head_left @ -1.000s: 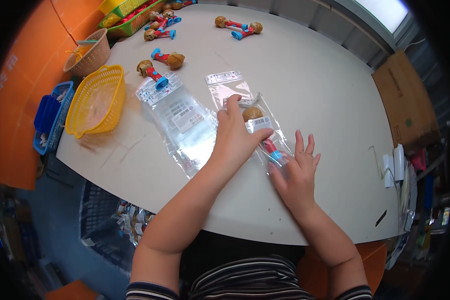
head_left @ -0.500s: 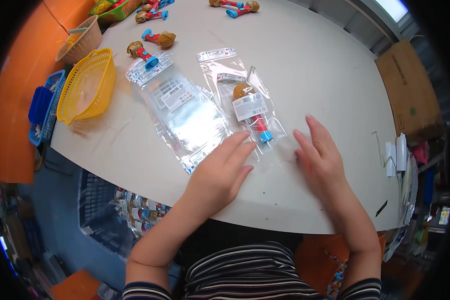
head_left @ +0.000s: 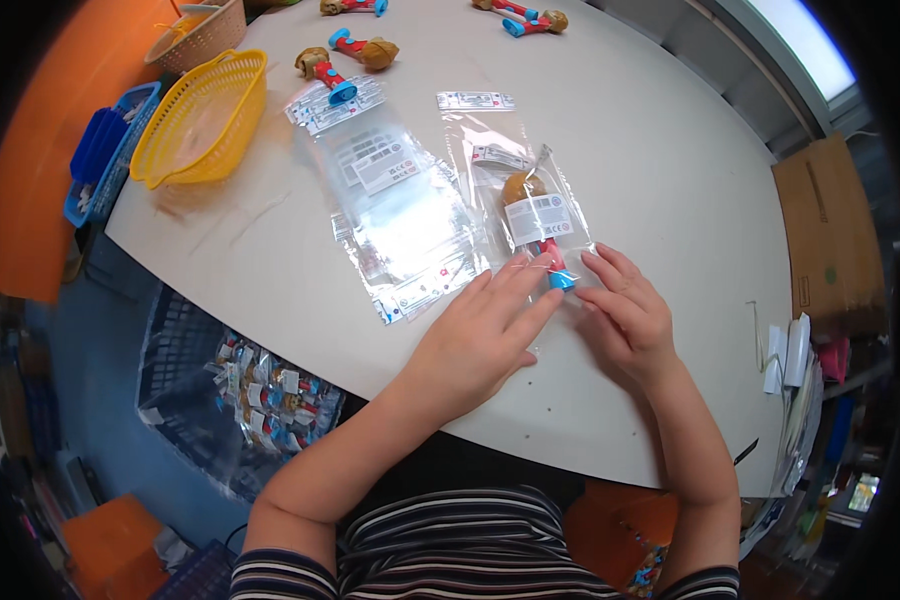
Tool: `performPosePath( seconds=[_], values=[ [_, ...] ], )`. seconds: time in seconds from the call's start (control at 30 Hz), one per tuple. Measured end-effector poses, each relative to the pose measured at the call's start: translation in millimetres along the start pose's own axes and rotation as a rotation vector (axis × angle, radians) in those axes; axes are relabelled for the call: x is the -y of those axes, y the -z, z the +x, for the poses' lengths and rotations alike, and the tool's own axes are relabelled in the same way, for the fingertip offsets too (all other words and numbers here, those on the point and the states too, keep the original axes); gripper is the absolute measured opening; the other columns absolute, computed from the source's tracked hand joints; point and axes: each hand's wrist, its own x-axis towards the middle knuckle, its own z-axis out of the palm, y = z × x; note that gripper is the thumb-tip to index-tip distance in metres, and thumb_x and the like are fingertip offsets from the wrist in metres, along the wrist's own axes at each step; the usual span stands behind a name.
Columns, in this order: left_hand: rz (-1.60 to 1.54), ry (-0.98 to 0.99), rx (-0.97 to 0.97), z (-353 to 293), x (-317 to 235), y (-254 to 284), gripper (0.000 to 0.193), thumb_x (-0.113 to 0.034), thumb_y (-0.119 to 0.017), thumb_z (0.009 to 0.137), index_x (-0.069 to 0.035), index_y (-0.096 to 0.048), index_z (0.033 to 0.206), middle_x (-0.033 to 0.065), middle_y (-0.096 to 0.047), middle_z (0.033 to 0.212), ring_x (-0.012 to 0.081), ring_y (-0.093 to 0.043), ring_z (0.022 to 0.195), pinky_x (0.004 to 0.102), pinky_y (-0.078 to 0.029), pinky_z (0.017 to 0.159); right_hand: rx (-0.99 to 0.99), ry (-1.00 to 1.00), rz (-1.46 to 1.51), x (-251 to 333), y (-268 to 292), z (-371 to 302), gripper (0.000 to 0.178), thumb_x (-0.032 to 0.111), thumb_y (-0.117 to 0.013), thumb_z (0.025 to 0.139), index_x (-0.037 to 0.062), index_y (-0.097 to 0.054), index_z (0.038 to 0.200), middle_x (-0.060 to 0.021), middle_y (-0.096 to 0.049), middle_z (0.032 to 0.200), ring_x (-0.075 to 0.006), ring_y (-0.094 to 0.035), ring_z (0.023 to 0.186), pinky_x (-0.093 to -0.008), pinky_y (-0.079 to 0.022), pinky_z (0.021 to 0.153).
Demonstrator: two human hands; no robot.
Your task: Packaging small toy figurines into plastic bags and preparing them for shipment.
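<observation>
A toy (head_left: 523, 187) with a golden-brown round head, red shaft and blue base lies inside a clear plastic bag (head_left: 482, 124) with a printed header and a white label (head_left: 538, 218). My left hand (head_left: 485, 335) lies nearly flat, its fingers stretched over the bag's lower left side and touching the film by the toy's base. At the lower right edge of that bag, my right hand (head_left: 630, 312) has its fingers apart and slightly bent, the fingertips close to the blue base. Beside them on the left is a stack of flat clear bags (head_left: 398, 232).
Several similar toys (head_left: 328, 72) lie loose at the far side of the table (head_left: 670, 200). To the left stand a yellow basket (head_left: 202, 120), a beige basket (head_left: 200, 40) and a blue basket (head_left: 120, 150). A dark blue crate (head_left: 170, 370) of bagged toys sits below the table edge. A cardboard box (head_left: 830, 230) is at right.
My right hand has moved left to the bag, and my left hand has shifted right onto its lower part. The view has shifted, so the table items appear displaced.
</observation>
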Motion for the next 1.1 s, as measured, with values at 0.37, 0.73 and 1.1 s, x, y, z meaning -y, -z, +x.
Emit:
performPosePath(
  seconds=[0.37, 0.73, 1.1],
  values=[
    [0.295, -0.194, -0.221, 1.6, 2.5, -21.3, 0.037, -0.010, -0.073, 0.079, -0.002, -0.065, 0.115, 0.0179, -0.061, 0.130, 0.0350, -0.061, 0.121, 0.0439, -0.051, 0.097, -0.124, -0.424, 0.614, 9.6, -0.9, -6.3, 0.015, 0.002, -0.060, 0.096, -0.0027, -0.071, 0.104, -0.0188, -0.068, 0.122, -0.0257, -0.064, 0.116, -0.0324, -0.049, 0.096],
    [-0.099, -0.104, -0.287, 4.1, 9.6, -18.8, 0.020, 0.000, -0.074, 0.076, -0.002, -0.062, 0.091, 0.0140, -0.064, 0.121, 0.0383, -0.060, 0.119, 0.0417, -0.052, 0.091, -0.004, -0.549, 0.628, 16.4, 11.5, -6.7, 0.013, 0.009, -0.064, 0.094, -0.0031, -0.068, 0.091, -0.0141, -0.070, 0.118, -0.0195, -0.067, 0.100, -0.0306, -0.050, 0.089],
    [-0.201, -0.143, -0.039, -3.8, 10.8, -9.8, 0.013, 0.000, -0.069, 0.082, 0.000, -0.063, 0.093, 0.0150, -0.064, 0.123, 0.0374, -0.059, 0.120, 0.0423, -0.050, 0.099, -0.031, 0.038, 0.272, 2.9, 2.8, -17.8, 0.010, 0.001, -0.075, 0.077, -0.0008, -0.069, 0.085, -0.0167, -0.073, 0.106, -0.0391, -0.067, 0.108, -0.0487, -0.047, 0.102]
  ],
)
